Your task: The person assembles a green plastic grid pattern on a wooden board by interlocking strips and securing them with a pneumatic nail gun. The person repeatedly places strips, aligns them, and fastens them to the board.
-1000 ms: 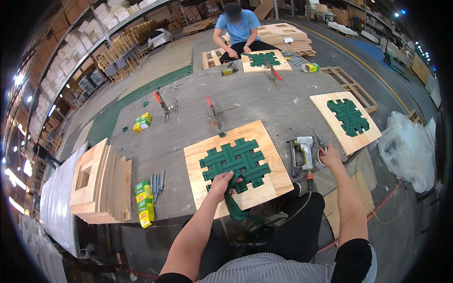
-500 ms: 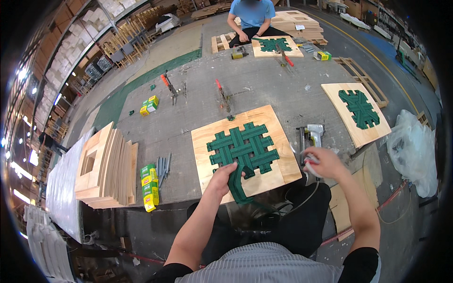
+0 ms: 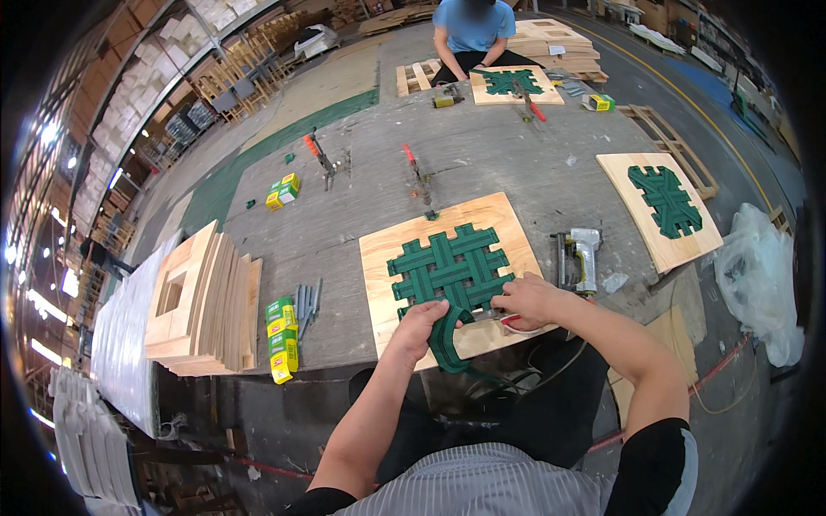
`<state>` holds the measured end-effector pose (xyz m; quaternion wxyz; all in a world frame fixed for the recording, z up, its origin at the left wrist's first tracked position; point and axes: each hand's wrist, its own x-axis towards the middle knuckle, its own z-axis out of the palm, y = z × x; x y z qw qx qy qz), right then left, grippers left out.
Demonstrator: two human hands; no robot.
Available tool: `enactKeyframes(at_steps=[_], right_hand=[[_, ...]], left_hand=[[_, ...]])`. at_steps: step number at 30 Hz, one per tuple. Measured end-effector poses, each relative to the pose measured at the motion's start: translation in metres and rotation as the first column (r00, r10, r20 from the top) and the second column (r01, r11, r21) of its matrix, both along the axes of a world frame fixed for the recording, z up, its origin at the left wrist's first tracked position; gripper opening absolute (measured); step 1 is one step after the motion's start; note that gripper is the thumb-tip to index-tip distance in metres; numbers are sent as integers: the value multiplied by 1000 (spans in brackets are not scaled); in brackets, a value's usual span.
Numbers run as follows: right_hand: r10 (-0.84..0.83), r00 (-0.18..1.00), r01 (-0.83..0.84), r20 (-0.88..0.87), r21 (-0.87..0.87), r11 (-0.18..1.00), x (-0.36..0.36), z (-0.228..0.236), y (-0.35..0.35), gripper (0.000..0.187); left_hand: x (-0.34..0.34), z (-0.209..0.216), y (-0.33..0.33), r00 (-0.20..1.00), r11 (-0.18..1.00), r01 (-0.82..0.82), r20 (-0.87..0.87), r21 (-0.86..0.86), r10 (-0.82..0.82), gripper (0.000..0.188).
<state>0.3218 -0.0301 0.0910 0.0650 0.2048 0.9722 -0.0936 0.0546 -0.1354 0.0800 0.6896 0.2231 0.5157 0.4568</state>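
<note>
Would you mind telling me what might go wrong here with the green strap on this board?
The loose strap end in the left hand hangs over the board edge and could pull the weave crooked. The right hand works close to the staple gun, and its cables by the knees might snag.

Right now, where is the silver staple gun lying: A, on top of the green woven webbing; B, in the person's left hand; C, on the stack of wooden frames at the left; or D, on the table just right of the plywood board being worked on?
D: the staple gun lies on the table beside the right edge of the plywood board, with neither hand on it.
</note>
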Motion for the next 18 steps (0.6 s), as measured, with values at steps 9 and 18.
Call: enactKeyframes(at_steps=[9, 18], right_hand=[[93, 990, -90, 107, -30, 996, -7, 5, 10, 41], [30, 998, -36, -57, -103, 994, -23, -9, 2, 43]], left_hand=[[1, 1, -19, 980, 993, 118, -166, 31, -111, 30], [21, -13, -43, 965, 975, 205, -184, 87, -187, 26]])
